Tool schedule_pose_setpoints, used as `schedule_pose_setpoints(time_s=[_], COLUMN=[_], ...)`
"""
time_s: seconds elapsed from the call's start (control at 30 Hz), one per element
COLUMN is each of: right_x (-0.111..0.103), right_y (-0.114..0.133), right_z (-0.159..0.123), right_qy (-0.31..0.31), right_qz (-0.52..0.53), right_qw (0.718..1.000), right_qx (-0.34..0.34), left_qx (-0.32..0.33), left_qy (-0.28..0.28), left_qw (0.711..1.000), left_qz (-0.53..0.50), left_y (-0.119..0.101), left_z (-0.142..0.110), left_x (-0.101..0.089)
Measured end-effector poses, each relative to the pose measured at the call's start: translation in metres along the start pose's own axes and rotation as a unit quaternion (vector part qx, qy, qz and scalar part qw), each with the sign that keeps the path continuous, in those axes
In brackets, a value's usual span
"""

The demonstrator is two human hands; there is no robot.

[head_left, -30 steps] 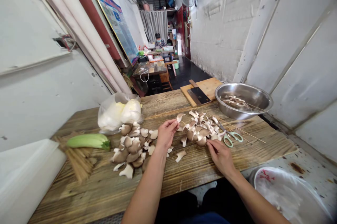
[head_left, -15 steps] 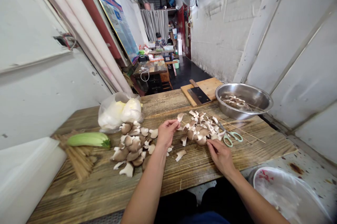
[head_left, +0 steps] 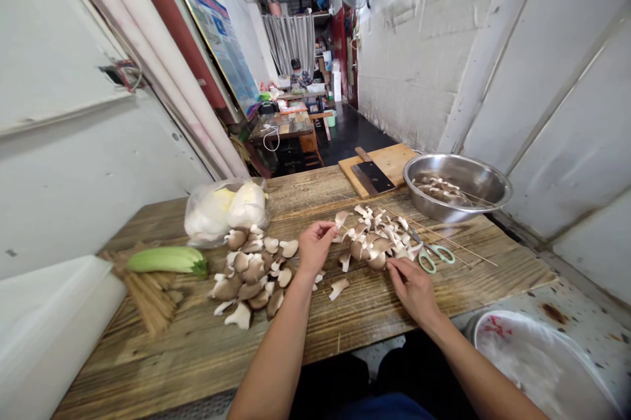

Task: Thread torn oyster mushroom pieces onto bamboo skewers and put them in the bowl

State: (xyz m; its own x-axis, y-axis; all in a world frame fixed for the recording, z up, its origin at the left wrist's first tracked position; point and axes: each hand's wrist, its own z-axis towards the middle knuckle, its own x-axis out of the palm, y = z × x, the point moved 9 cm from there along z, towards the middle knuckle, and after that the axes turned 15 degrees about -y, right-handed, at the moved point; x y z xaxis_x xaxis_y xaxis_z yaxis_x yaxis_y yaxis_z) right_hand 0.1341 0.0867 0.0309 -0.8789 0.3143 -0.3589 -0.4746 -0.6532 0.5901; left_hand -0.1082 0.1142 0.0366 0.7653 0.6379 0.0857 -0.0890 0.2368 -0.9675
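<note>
My left hand (head_left: 318, 246) is closed, pinching a small oyster mushroom piece (head_left: 341, 219) between thumb and fingers. From beside that piece a thin bamboo skewer (head_left: 345, 230) slants toward my right hand (head_left: 411, 285); mushrooms hide most of its length. The right hand's fingers are pressed together at the near edge of a heap of torn oyster mushrooms (head_left: 367, 246), apparently on the skewer's other end, though the grip is hard to see. Green-handled scissors (head_left: 434, 256) lie just beyond the right hand. Left of my left forearm sits a second mushroom pile (head_left: 251, 275).
A steel bowl (head_left: 456, 210) holding skewered mushrooms stands at the back right, beside a cleaver (head_left: 372, 178) on a cutting board (head_left: 394, 160). Leftward are a plastic bag (head_left: 211, 219), a green gourd (head_left: 165, 260), loose skewers (head_left: 148, 305) and a white roll (head_left: 54, 328). A lined bin (head_left: 537, 354) stands lower right.
My left hand has shifted very slightly to the right with the mushroom piece. My right hand stays at the edge of the heap. The view has moved a little.
</note>
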Motion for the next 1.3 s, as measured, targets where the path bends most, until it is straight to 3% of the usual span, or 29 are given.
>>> schedule_pose_setpoints(time_s=[0.23, 0.33, 0.43, 0.53, 0.63, 0.9, 1.13, 1.3], right_x=[0.003, 0.001, 0.001, 0.005, 0.010, 0.014, 0.021, 0.020], right_y=[0.004, 0.005, 0.006, 0.010, 0.015, 0.017, 0.008, 0.006], right_z=[0.010, 0.015, 0.017, 0.018, 0.018, 0.016, 0.011, 0.010], right_qy=[-0.003, -0.013, -0.016, -0.011, -0.006, 0.008, 0.072, 0.047], right_qz=[0.002, 0.006, 0.011, 0.021, 0.023, 0.006, -0.012, 0.014], right_qw=[1.000, 1.000, 1.000, 1.000, 1.000, 1.000, 0.997, 0.998], right_qx=[-0.002, 0.003, 0.015, 0.019, 0.020, 0.026, 0.034, 0.046], left_qx=[0.014, -0.010, -0.076, -0.181, -0.234, -0.245, -0.250, -0.255], left_qy=[0.040, -0.008, -0.051, 0.023, 0.074, 0.017, -0.024, -0.024], left_qw=[0.999, 0.999, 0.991, 0.971, 0.951, 0.954, 0.947, 0.945], left_qz=[0.002, -0.034, -0.097, -0.153, -0.187, -0.174, -0.200, -0.203], left_y=[-0.012, -0.013, -0.005, 0.008, 0.012, 0.018, 0.025, 0.028], left_z=[-0.007, -0.001, 0.002, -0.007, -0.017, -0.015, -0.007, -0.006], left_x=[0.008, -0.004, -0.013, 0.004, 0.017, 0.006, -0.006, -0.007])
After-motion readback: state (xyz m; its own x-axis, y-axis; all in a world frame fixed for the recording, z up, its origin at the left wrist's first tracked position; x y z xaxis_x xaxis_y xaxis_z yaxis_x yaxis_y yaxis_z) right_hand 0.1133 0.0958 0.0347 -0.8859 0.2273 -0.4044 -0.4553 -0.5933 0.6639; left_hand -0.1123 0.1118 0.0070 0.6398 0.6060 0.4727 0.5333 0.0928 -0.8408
